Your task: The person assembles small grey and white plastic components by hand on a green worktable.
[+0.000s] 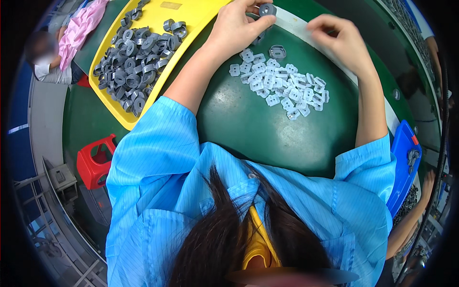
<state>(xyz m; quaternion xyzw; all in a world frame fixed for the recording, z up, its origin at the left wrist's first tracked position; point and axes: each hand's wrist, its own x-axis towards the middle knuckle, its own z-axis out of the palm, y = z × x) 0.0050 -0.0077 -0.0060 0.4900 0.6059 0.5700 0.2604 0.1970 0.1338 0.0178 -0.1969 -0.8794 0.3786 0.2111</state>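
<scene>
Between the thumb and fingers of my left hand (234, 29) is a grey plastic ring part (267, 9), held above the far side of the green table. My right hand (337, 40) hovers to the right over a pale strip, its fingers curled and thumb near the fingertips. Whether anything small sits in that pinch is hidden. Below and between the hands lies a loose pile of translucent white plastic pieces (282, 83). One grey housing (277, 51) rests by the pile's far edge.
On the left, a yellow tray (198, 12) holds many grey ring parts (129, 62). A red stool (95, 161) stands at lower left. At right are a blue tray (400, 167) and another person's arm (411, 222). Another person (50, 57) sits at upper left.
</scene>
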